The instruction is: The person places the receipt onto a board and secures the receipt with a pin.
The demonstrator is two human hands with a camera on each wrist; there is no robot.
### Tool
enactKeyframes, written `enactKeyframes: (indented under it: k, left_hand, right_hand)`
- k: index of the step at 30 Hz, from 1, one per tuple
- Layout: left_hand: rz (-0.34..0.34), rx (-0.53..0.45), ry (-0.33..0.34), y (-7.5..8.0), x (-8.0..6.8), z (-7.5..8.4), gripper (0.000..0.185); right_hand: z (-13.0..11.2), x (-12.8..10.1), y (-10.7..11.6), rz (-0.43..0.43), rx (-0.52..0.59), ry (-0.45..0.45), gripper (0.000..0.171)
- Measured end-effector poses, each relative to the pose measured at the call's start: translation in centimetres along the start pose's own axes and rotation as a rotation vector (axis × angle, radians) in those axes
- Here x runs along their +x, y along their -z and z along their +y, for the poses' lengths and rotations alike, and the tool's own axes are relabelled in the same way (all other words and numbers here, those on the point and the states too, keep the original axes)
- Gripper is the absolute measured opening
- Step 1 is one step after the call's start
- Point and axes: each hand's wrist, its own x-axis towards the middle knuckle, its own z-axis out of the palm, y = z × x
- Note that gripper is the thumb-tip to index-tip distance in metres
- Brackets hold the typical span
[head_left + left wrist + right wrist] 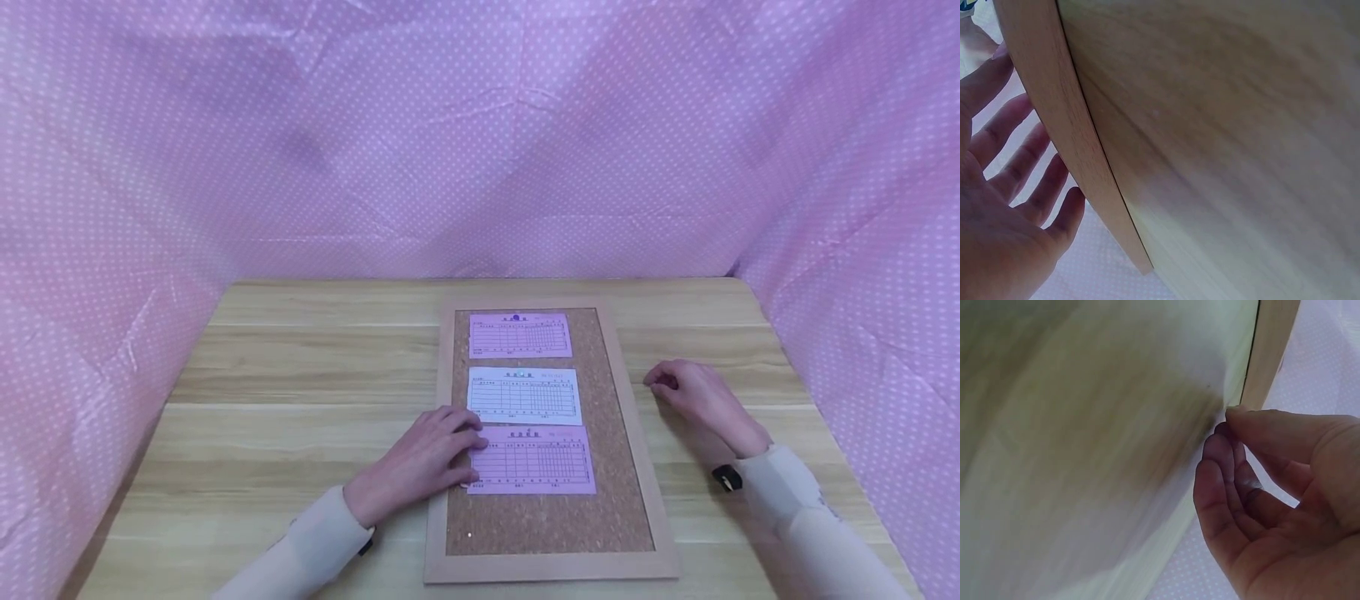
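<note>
A cork board (551,525) in a pale wooden frame lies on the wooden table, with three printed slips arranged down it. The upper slip (517,337) is pink and has a dark pin at its top. A light pin marks the top of the white slip (525,398). My left hand (420,458) rests on the left frame edge, fingertips over the edge of the lower pink slip (536,467); its fingers are relaxed and spread. To the right of the board, my right hand (701,400) brings thumb and curled fingertips together near the tabletop; I cannot tell whether something small is between them.
The wood-grain table (300,392) extends on both sides of the board. Pink dotted cloth (480,150) hangs behind it and along both sides. A small white dot (469,535) shows at the cork's lower left.
</note>
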Motion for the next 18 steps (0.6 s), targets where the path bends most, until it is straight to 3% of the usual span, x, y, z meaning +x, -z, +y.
enactKeyframes:
  k: [18]
  left_hand:
    - [0.006,-0.009,-0.007,0.1,-0.1,0.1,0.04]
  right_hand:
    - [-2.9,-1.5,0.4,0.145,0.081,0.051,0.018]
